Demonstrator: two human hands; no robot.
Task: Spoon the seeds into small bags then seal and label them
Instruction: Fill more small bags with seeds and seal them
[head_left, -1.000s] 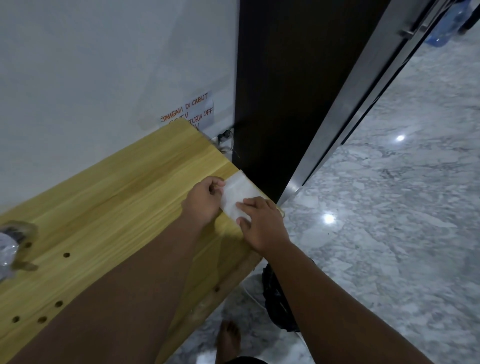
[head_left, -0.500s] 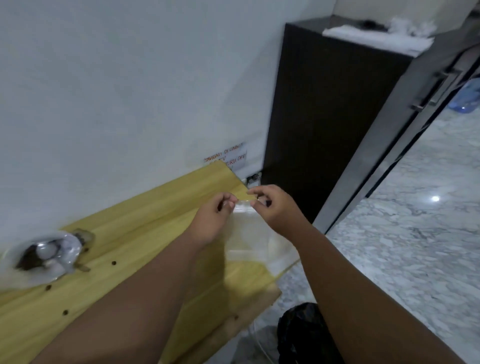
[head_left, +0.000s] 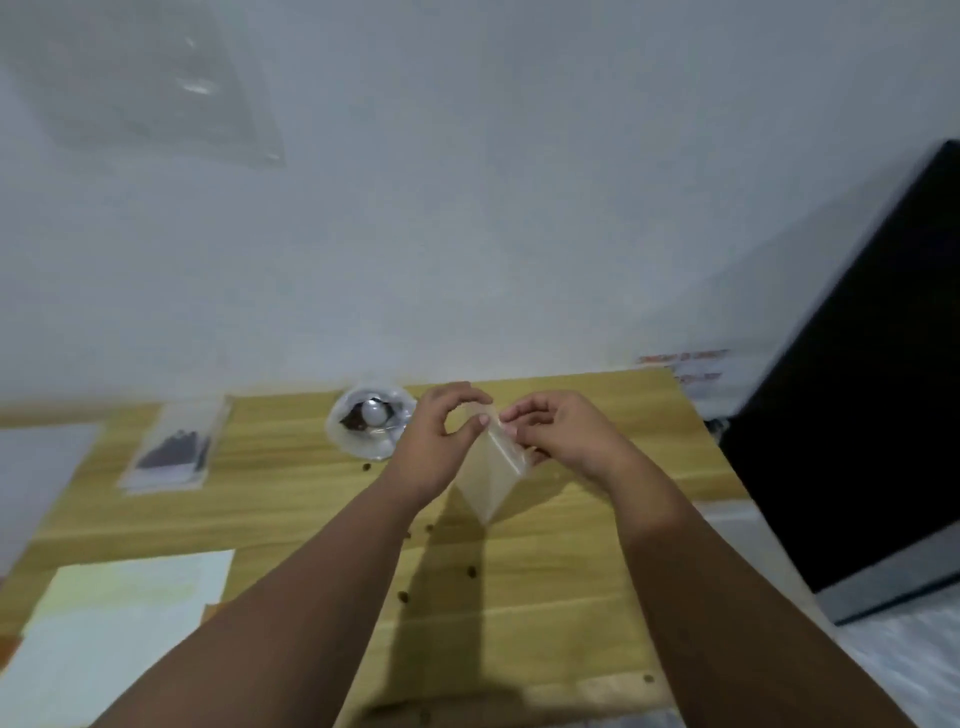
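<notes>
A small clear plastic bag (head_left: 488, 478) hangs in the air above the wooden table (head_left: 561, 587), held by its top edge. My left hand (head_left: 439, 441) pinches the top left of the bag and my right hand (head_left: 563, 434) pinches the top right. Behind my left hand a clear bowl (head_left: 363, 428) holds dark seeds and a white spoon (head_left: 376, 411). Bags with dark seeds inside (head_left: 174, 452) lie stacked at the back left of the table.
Pale paper sheets (head_left: 119, 623) lie at the table's front left. A black cabinet (head_left: 872, 395) stands right of the table against the white wall. A few loose seeds (head_left: 471, 571) dot the tabletop. A clear plastic sheet (head_left: 156, 83) hangs on the wall.
The bag has been lifted off the table's right end and is held up by both hands. The view has swung left, bringing the bowl, filled bags and papers into sight.
</notes>
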